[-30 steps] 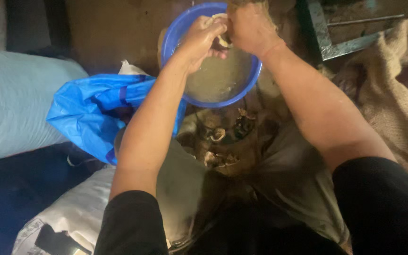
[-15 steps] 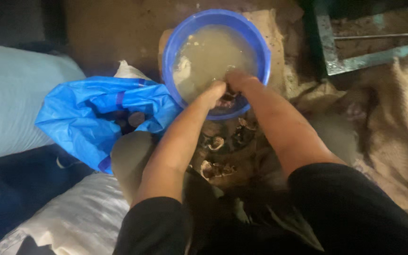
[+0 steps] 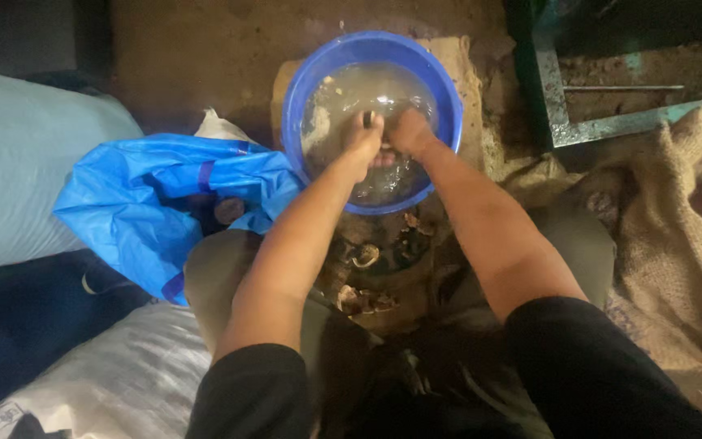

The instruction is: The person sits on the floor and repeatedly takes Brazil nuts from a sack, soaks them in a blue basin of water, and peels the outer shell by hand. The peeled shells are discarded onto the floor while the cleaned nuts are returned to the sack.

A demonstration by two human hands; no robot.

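Observation:
A round blue plastic basin of murky water sits on the earth floor in front of me. Both my hands are in it, pressed close together near the middle. My left hand has its fingers curled round a small dark object that pokes up above the water. My right hand lies right beside it, knuckles up. Its fingertips are under the cloudy water and hidden, so its grip cannot be made out.
A crumpled blue plastic bag with a round brown lump lies to the left. Pale sacks and a white woven sack fill the left side. Brown scraps lie between my knees. Burlap and a green metal frame are at right.
My hands came down from the basin's far rim, passed its near rim, and are now together in the middle of the water. The basin sits lower in view.

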